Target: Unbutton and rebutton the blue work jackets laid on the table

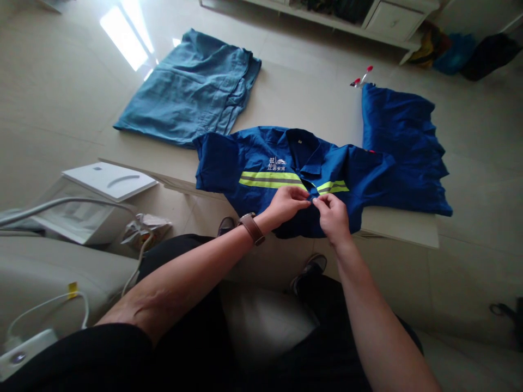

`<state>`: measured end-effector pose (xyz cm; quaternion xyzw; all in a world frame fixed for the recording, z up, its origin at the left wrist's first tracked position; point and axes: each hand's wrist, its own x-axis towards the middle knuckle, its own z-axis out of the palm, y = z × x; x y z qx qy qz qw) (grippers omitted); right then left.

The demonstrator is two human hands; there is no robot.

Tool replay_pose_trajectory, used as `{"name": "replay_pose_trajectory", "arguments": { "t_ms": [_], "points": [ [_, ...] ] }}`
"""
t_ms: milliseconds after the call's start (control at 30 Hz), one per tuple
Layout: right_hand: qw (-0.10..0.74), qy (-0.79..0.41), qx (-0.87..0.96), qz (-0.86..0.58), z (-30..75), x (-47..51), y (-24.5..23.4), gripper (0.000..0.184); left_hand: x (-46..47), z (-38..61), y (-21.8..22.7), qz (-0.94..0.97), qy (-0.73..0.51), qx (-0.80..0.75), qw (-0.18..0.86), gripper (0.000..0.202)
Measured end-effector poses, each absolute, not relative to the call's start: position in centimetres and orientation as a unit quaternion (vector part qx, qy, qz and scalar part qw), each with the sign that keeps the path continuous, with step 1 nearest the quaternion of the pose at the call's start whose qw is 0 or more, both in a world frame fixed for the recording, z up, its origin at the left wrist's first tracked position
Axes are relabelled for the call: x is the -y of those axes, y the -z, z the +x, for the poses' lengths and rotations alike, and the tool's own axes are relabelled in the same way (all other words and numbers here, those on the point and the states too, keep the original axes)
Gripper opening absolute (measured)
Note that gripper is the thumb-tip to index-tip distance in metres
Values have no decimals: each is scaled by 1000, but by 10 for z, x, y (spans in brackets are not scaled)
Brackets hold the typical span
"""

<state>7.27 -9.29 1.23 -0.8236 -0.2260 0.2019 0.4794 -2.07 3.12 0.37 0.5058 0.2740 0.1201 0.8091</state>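
Note:
A dark blue work jacket (261, 147) with yellow-green reflective stripes and a white chest logo lies front up across the low white table, its collar pointing away from me. My left hand (288, 204), below a brown watch strap, is closed in a pinch on the jacket's front edge. Close beside it, my right hand (333, 215) pinches the opposite front edge, fingertips nearly meeting the left ones just below the stripes. The small piece between the fingertips is mostly hidden. The jacket's lower part hangs over the table's near edge.
Folded grey-blue cloth (188, 90) lies on the table's left, folded dark blue cloth (402, 147) on its right. A small red-tipped item (359, 80) sits behind that. A white box (110, 179) and cables stand at left; a white cabinet (392, 24) is beyond.

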Motion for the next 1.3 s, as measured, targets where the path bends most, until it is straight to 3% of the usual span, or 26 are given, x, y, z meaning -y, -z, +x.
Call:
{"name": "replay_pose_trajectory", "arguments": {
  "t_ms": [133, 333, 567, 767, 867, 1000, 1200, 1300],
  "points": [
    [421, -216, 242, -847, 77, 97, -14, 26, -29, -21, -6, 538, -111, -286, 785, 19],
    [347, -56, 333, -875, 80, 100, -19, 19, -33, -25, -1, 609, -1, -256, 751, 18],
    [281, -128, 349, -885, 77, 100, -4, 28, -31, -33, 4, 698, 123, -176, 684, 16],
    [400, -85, 310, -858, 78, 93, -12, 17, -45, -40, -10, 773, 188, -191, 574, 9],
    [445, -75, 285, -846, 79, 92, -17, 11, -63, -41, -15, 809, 127, -232, 524, 9],
    [464, -123, 243, -843, 77, 93, -18, 7, -75, -41, -7, 878, -49, -259, 399, 38],
    [464, -165, 209, -845, 70, 94, -20, 25, -56, -39, 12, 924, 33, -175, 339, 66],
    [468, -176, 205, -841, 69, 95, -23, 28, -53, -37, 14, 929, 37, -194, 313, 63]
  ]
}}
